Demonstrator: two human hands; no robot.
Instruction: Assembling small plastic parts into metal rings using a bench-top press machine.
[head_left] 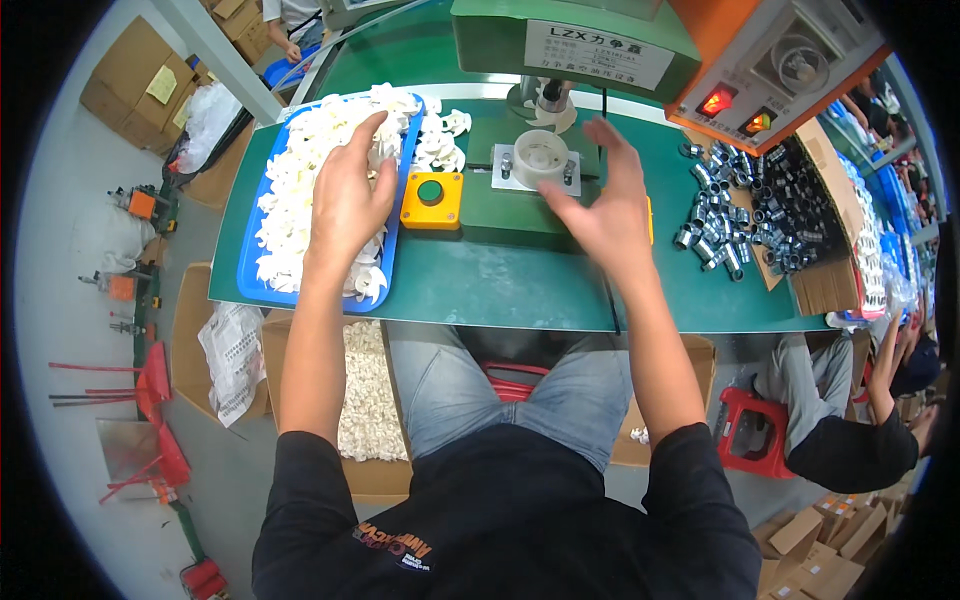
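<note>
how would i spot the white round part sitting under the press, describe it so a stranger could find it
Start at the green press machine at the back of the green table. Just below its ram sits a white ring-shaped part on a small plate, between the two hands. Unlike the loose white pieces heaped in the blue tray, it stands alone.

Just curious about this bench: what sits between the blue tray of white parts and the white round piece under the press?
In the head view, a yellow box with a green push button sits between the blue tray and the white round piece.
</note>
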